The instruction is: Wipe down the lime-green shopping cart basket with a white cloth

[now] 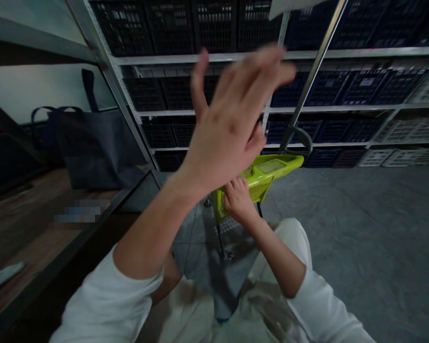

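Note:
My left hand (229, 114) is raised in front of me, fingers spread and slightly blurred, holding nothing. It blocks part of the view of the shelves and of a lime-green shopping cart (284, 166) standing on the floor. Below it, my right hand (240, 199) has its fingers curled over the cart's near edge. A tall metal pole (316, 66) rises from the cart, with a dark grey loop (305, 139) near its base. The inside of the cart is largely hidden.
Metal shelving (307, 108) ahead carries rows of dark plastic crates (214, 26), with whitish crates (396, 155) at the right. A dark grey bag (96, 152) sits on a wooden-topped bench (32, 233) to my left. Grey floor (372, 238) extends to the right.

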Tool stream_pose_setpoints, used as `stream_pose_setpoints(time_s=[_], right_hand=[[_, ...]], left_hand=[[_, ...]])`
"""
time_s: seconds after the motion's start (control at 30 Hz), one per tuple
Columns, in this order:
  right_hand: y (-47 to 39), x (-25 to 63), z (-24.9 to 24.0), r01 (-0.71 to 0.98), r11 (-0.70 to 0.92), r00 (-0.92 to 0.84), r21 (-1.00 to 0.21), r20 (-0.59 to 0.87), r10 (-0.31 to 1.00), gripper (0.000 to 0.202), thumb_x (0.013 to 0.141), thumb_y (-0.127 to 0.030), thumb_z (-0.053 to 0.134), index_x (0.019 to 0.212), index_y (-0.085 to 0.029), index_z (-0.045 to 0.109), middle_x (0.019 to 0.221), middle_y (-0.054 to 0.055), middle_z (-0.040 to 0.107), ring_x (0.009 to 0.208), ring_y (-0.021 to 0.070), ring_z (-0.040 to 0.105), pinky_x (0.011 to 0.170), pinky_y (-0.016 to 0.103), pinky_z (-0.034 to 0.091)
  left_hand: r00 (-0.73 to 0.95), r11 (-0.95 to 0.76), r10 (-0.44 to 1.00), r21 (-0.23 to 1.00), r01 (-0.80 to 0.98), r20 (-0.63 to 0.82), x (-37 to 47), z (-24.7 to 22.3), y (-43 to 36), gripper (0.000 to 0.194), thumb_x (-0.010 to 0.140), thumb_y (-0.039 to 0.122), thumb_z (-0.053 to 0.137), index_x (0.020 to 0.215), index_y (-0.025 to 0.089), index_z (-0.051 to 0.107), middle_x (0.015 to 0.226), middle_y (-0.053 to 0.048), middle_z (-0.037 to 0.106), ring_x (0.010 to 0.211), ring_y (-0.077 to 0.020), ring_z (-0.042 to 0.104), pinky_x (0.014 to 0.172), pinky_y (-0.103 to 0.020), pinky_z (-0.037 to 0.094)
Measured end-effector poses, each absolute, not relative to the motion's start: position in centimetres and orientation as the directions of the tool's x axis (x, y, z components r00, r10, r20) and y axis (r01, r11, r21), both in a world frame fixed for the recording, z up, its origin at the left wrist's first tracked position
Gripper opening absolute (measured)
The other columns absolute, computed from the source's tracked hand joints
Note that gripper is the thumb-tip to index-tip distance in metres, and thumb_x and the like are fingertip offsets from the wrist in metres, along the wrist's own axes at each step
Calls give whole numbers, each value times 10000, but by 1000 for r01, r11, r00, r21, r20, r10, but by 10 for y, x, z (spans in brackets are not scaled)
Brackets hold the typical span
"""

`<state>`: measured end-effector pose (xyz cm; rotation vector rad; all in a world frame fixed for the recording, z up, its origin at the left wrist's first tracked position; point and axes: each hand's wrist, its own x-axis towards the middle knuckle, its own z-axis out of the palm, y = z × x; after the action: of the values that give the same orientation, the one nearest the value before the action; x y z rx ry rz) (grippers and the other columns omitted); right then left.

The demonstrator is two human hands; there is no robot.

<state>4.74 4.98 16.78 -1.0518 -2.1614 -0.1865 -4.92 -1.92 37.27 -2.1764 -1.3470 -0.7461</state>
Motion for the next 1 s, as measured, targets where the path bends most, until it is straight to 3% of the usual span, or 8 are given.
stream_pose_setpoints(time_s=[0.07, 0.17, 0.27, 0.47, 0.57, 0.73, 0.87, 1.0], right_hand=[[51, 66, 165, 673, 729, -489, -121, 667, 562, 560, 861, -66, 370, 1398, -137, 514, 1365, 167, 571, 1303, 269, 444, 1118, 487, 302], [56, 110, 159, 639, 769, -581, -13, 647, 494, 681, 830, -5, 342, 1478, -194, 435, 1484, 137, 519, 1412, 224, 407, 1156, 499, 243], [64, 154, 154, 730, 683, -491, 5, 698, 521, 728, 845, -2, 331, 1535, -232, 343, 1535, 121, 475, 1437, 204, 406, 1146, 486, 215], [74, 169, 157, 799, 585, -264, -139, 792, 550, 435, 960, -176, 428, 1367, -256, 558, 1422, 111, 598, 1348, 240, 526, 1140, 511, 210], [79, 160, 162, 762, 596, -166, -252, 815, 556, 363, 992, -232, 414, 1301, -241, 605, 1369, 115, 636, 1287, 238, 573, 1099, 489, 328], [86, 161, 166, 733, 545, 37, -408, 823, 566, 330, 967, -320, 472, 1219, -201, 648, 1376, 172, 554, 1220, 275, 569, 1015, 498, 466], [77, 162, 171, 738, 489, 67, -465, 772, 633, 221, 927, -394, 562, 1000, -215, 670, 1093, 114, 677, 1031, 266, 626, 933, 484, 489], [62, 146, 170, 465, 517, 174, -719, 646, 743, 287, 888, -446, 628, 1068, -224, 606, 963, 61, 708, 891, 211, 670, 828, 382, 535]], left_hand=[[506, -538, 572, -171, 826, 645, -48, 333, -11, 686, 925, 199, 468, 1542, 258, 174, 1657, -35, 195, 1531, -344, 147, 1205, -637, 98], [550, -606, 610, -111, 788, 571, -61, 263, 18, 827, 853, 103, 472, 1565, 136, 51, 1655, -176, 195, 1536, -310, 183, 1236, -545, 212], [546, -618, 617, -82, 782, 567, -71, 212, 35, 802, 862, 98, 458, 1568, 95, 78, 1646, -194, 223, 1533, -297, 204, 1245, -485, 237], [524, -640, 569, -59, 766, 634, -66, 171, 44, 570, 975, 198, 436, 1522, 119, 294, 1499, -169, 497, 1405, -262, 464, 1177, -449, 391], [473, -646, 553, -6, 763, 686, -62, 165, 51, 463, 984, 200, 455, 1442, 145, 427, 1380, -144, 605, 1305, -254, 560, 1123, -432, 459], [391, -663, 529, 79, 744, 753, -61, 157, 56, 462, 967, 170, 488, 1425, 204, 449, 1302, -115, 647, 1238, -244, 602, 1081, -443, 498], [353, -667, 524, 116, 736, 776, -62, 152, 58, 469, 952, 147, 508, 1412, 216, 455, 1278, -101, 656, 1220, -244, 608, 1070, -445, 505], [329, -699, 497, 146, 701, 803, -66, 152, 57, 396, 964, 236, 545, 1354, 193, 498, 1248, -102, 669, 1197, -248, 611, 1068, -441, 499]])
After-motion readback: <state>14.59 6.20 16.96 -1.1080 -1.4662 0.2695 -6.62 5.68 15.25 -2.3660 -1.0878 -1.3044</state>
